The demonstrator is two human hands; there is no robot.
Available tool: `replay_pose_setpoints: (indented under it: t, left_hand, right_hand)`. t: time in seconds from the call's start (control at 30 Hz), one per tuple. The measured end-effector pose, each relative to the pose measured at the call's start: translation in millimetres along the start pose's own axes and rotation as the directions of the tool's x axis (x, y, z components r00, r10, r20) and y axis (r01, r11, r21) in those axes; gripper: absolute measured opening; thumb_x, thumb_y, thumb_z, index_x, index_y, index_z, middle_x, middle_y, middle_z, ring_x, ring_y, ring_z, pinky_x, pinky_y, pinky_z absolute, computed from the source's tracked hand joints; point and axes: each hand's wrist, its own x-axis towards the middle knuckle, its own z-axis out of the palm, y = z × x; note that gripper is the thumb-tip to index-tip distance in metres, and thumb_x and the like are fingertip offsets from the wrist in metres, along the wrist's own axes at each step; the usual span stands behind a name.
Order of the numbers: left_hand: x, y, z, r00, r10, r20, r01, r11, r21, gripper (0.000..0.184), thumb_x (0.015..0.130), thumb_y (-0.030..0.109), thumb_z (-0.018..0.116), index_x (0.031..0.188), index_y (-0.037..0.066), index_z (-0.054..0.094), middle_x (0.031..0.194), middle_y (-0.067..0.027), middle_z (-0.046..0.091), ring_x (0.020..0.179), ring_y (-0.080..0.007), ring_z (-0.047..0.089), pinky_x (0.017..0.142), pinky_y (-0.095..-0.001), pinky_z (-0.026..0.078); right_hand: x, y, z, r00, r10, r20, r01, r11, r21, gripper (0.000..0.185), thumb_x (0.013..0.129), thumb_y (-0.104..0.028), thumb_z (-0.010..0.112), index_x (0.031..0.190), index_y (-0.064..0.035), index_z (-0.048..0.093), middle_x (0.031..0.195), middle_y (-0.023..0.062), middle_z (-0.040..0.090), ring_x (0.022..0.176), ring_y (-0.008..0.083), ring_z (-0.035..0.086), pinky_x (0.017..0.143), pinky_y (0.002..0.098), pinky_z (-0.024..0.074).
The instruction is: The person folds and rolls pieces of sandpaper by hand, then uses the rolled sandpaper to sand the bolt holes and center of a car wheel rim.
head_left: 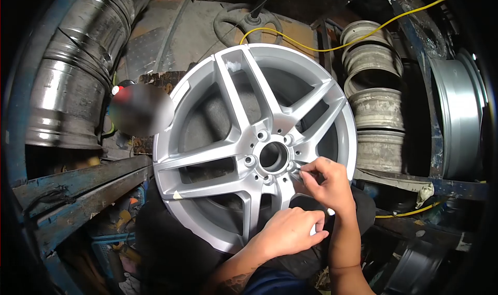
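Observation:
A silver alloy wheel with paired spokes lies tilted across my lap, its hub bore facing me. My right hand is at the hub, thumb and forefinger pinched beside a bolt hole; what they hold is too small to make out. A small white bit shows at the heel of that hand. Below it, my left hand hovers over the lower rim with its fingers curled round a small white object, mostly hidden. A pale scrap sticks to the left spoke.
Stacked bare rims stand on the right, with another silver wheel beyond. Large metal barrels line the left, above a blue metal frame. A yellow hose crosses behind the wheel, near a steering wheel.

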Motion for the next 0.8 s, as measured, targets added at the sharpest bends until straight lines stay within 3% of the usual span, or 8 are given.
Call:
replay_pose_setpoints:
  t: [0.43,0.53,0.63,0.8]
  left_hand:
    - [2,-5,-2,1.0,-0.015,0.019,0.016,0.997,-0.07,0.029,0.094,0.037,0.071,0.092,0.008,0.067,0.061,-0.0141,0.065,0.064,-0.0376,0.067,0.063,-0.0483,0.05]
    - [1,-7,-1,1.0,-0.015,0.002,0.015,0.995,-0.094,0.029,0.093,0.036,0.071,0.09,0.008,0.067,0.062,-0.0141,0.066,0.065,-0.0379,0.067,0.063,-0.0489,0.051]
    - [2,-10,2,1.0,-0.009,-0.028,0.006,0.994,-0.113,0.028,0.093,0.035,0.071,0.089,0.008,0.066,0.063,-0.0141,0.066,0.065,-0.038,0.067,0.063,-0.0493,0.051]
    - [1,-15,5,0.996,0.027,-0.083,-0.036,0.994,-0.108,0.027,0.092,0.033,0.072,0.086,0.007,0.065,0.062,-0.0144,0.066,0.063,-0.0379,0.067,0.06,-0.0493,0.051]
  right_hand:
    - [2,14,12,0.998,0.058,0.002,-0.058,0.998,-0.015,0.01,0.08,-0.003,0.077,0.089,-0.0015,0.071,0.078,0.0101,0.071,0.068,0.024,0.069,0.059,0.0327,0.0535]
    - [2,15,19,1.0,-0.018,-0.021,0.016,0.994,-0.106,0.011,0.078,-0.003,0.078,0.086,-0.0031,0.071,0.074,0.0086,0.068,0.067,0.0266,0.066,0.062,0.0355,0.0517]
    - [4,12,20,0.998,-0.048,0.052,0.059,0.963,-0.263,0.011,0.078,0.0,0.079,0.087,-0.0019,0.073,0.075,0.0094,0.068,0.065,0.0235,0.065,0.058,0.0325,0.05]
    - [5,13,27,0.997,-0.066,0.045,0.078,0.934,-0.348,0.013,0.076,-0.003,0.08,0.085,-0.0062,0.07,0.07,0.0071,0.063,0.064,0.0266,0.06,0.062,0.0376,0.0477]
